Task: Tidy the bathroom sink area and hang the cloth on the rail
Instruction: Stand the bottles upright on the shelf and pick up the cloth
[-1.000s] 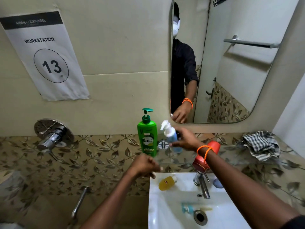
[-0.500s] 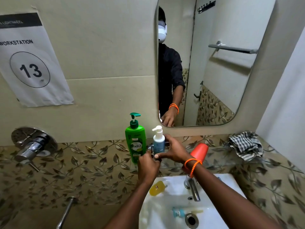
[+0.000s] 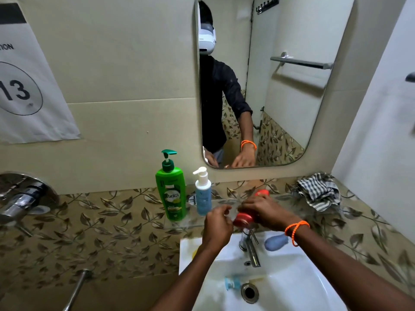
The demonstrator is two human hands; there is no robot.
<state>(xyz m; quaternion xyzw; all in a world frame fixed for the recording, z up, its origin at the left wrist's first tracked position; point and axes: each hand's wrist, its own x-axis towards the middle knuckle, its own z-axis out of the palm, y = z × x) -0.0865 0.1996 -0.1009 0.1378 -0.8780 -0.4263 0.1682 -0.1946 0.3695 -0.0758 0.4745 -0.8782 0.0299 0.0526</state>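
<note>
A red cup (image 3: 243,218) lies on its side on the glass shelf (image 3: 179,224) above the tap. My right hand (image 3: 266,211) grips the cup from above. My left hand (image 3: 217,222) hovers at the cup's left end with fingers curled and apart, holding nothing that I can see. A green pump bottle (image 3: 171,189) and a white-and-blue pump bottle (image 3: 203,195) stand upright side by side on the shelf's left part. The checked cloth (image 3: 318,192) lies crumpled on the shelf at the right. The towel rail (image 3: 301,63) shows only as a reflection in the mirror.
The white sink (image 3: 298,281) is below, with the tap (image 3: 249,246) at its back. A blue soap-like lump (image 3: 275,242) rests on the rim. A small teal tube (image 3: 233,283) lies by the drain (image 3: 249,292). A yellow item (image 3: 195,252) peeks from behind my left arm.
Both hands left the white-and-blue pump bottle, which now stands beside the green one, and moved right. My right hand has closed on the red cup.
</note>
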